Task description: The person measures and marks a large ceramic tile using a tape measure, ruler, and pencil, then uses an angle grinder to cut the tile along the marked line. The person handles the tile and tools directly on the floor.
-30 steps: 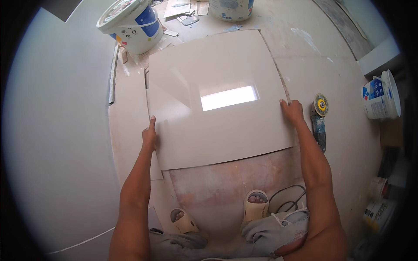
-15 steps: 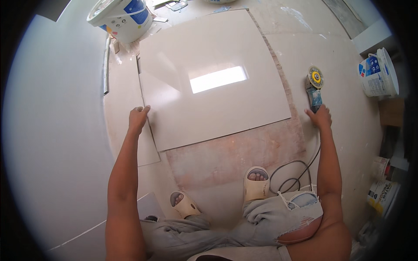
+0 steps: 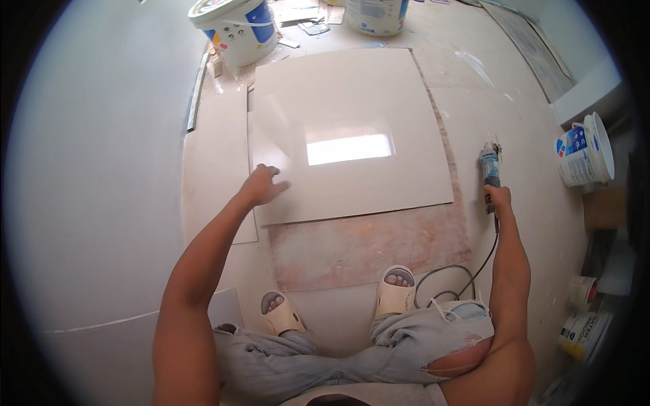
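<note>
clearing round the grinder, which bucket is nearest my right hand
The far-right bucket; the top-left bucket and top-centre bucket stand past the tile, farther from your right hand.

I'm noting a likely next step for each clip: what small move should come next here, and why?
Probably bring the angle grinder leftward so the left hand could help steady it. The right hand grips only its rear end, leaving the front body uncovered, while the left hand appears empty over the large tile's left side.
</note>
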Tool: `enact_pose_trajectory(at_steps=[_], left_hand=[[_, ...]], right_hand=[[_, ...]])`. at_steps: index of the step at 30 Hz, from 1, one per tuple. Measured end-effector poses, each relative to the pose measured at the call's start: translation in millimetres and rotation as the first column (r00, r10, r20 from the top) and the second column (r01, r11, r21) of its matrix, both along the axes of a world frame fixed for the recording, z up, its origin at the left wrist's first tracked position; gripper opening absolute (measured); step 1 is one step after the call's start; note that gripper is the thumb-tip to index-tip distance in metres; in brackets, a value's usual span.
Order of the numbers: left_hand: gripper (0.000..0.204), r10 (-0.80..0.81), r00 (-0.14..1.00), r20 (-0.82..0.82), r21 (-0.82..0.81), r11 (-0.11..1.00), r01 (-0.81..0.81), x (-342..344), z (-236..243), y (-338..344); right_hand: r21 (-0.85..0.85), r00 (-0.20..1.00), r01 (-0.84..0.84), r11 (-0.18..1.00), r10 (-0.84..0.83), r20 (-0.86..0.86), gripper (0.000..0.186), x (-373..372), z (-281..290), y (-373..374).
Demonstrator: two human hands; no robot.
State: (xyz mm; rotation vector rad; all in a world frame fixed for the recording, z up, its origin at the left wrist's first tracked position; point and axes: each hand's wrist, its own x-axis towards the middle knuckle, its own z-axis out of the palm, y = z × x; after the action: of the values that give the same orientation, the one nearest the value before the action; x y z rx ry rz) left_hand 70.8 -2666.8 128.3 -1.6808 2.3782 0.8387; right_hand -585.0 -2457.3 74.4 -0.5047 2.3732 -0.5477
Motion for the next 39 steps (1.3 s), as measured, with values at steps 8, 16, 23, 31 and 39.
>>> enact_pose_trajectory(at_steps=[8,16,23,31,39], left_hand=[[0.060,-0.302,0.938,-0.172,0.003,0.952,0.307,-101,28,68],[0.074,-0.313,0.862,-0.400,-0.197,0.947,0.253,-208,67,126],[0.063,-0.371,0.811,-0.453,-0.441,0.884,0.158,-210,45,135],[0.048,-0.512,0.835,-0.204,-0.676,0.690,0.258,-197,36,137],[0.042,-0.589,0.803,-0.087,-0.775,0.547,0.318,-189,31,130]], right_hand=[[-0.698,0.694,0.454,0.554,0.271,0.667,0.037,100,95,-46],[-0.729,0.732,0.063,0.682,0.464,0.498,0.033,200,141,-77],[-0.662,0.613,0.162,0.732,0.451,0.649,0.031,270,105,-79],[-0.580,0.581,0.117,0.806,0.418,0.699,0.032,292,97,-77],[-0.597,0.709,0.137,0.791,0.342,0.617,0.031,308,88,-84]])
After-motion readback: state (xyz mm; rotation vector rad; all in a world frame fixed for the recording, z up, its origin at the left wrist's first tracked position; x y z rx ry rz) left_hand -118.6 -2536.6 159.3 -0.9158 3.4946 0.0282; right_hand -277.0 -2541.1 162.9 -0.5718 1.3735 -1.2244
